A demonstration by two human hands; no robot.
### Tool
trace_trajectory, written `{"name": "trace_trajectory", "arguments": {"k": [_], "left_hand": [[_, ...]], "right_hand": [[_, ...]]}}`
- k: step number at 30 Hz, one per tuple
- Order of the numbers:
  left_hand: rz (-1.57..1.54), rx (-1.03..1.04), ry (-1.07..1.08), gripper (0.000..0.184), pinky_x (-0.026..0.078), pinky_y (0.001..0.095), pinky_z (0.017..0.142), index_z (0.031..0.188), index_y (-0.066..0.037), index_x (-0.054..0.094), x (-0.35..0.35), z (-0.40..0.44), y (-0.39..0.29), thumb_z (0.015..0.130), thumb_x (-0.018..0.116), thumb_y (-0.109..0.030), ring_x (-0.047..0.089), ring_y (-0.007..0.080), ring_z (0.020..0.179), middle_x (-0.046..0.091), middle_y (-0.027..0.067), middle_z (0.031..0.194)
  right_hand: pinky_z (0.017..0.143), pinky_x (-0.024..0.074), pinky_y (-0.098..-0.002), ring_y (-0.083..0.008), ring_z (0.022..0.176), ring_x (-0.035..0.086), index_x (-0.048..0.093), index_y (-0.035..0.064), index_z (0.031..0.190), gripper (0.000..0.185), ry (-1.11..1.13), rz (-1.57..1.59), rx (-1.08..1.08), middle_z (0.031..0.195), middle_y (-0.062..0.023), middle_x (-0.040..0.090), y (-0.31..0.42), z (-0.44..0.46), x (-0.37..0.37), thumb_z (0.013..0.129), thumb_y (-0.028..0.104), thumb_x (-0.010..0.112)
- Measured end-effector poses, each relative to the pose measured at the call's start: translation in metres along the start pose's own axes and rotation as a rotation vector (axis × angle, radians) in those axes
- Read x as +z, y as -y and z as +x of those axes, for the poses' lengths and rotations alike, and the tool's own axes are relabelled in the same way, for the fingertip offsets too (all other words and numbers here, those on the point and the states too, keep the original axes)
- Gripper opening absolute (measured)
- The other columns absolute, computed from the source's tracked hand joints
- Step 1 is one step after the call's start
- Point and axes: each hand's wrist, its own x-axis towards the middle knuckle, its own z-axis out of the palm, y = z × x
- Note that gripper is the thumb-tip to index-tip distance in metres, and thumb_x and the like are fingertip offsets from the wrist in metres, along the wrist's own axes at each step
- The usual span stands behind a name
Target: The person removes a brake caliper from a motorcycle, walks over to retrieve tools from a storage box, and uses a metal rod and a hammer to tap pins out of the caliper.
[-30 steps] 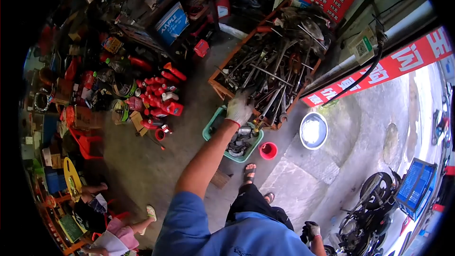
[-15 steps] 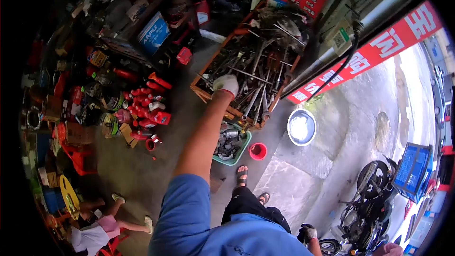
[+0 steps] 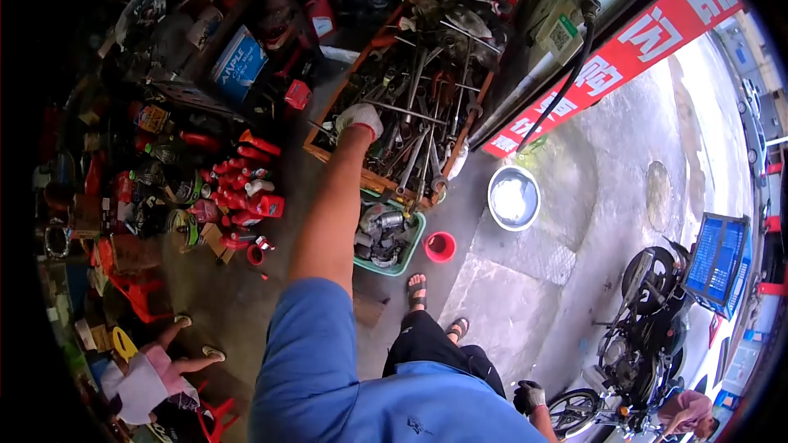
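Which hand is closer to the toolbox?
Left. The left hand is at the toolbox, by its near left corner; the right hand is well away from it, down at the person's right side.

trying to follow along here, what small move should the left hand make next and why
Perhaps gently part the metal tools beside the left hand: it is at the left side of the wooden box, where they lie jumbled and crossed. Whether it already grips one is hidden; the right hand is well away from the box.
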Motion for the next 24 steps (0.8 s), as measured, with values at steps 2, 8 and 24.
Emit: {"name": "trace_trajectory", "arguments": {"k": [2,8,24], "left_hand": [[0.008,0.098,-0.173,0.039,0.053,0.0444,0.082,0.107,-0.009,0.069,0.007,0.000,0.006,0.082,0.062,-0.038,0.063,0.0328,0.108,0.065,0.0173,0.115],[-0.383,0.489,-0.141,0.014,0.048,0.0358,0.067,0.089,-0.008,0.067,0.020,-0.034,0.059,0.084,0.062,-0.020,0.063,0.0236,0.077,0.067,0.0099,0.083],[-0.447,0.489,1.018,0.036,0.046,0.0273,0.068,0.111,-0.005,0.063,0.325,-0.375,0.000,0.087,0.066,-0.032,0.057,0.0117,0.077,0.063,0.0015,0.090]], "right_hand": [[0.044,0.0458,-0.0324,-0.0202,0.051,0.058,0.063,0.0025,0.103,0.018,0.089,-0.059,-0.073,0.074,-0.0137,0.065,-0.016,0.011,-0.012,0.089,0.014,0.062],[0.059,0.0544,-0.0367,-0.0247,0.069,0.065,0.058,0.0079,0.113,0.030,0.142,-0.286,-0.082,0.087,-0.0129,0.067,-0.033,0.032,-0.021,0.084,0.017,0.065],[0.100,0.0408,-0.0412,-0.0308,0.121,0.051,0.063,0.0107,0.116,0.041,-0.259,-0.707,-0.977,0.125,-0.0141,0.058,0.009,-0.022,0.071,0.076,0.023,0.064]]}}
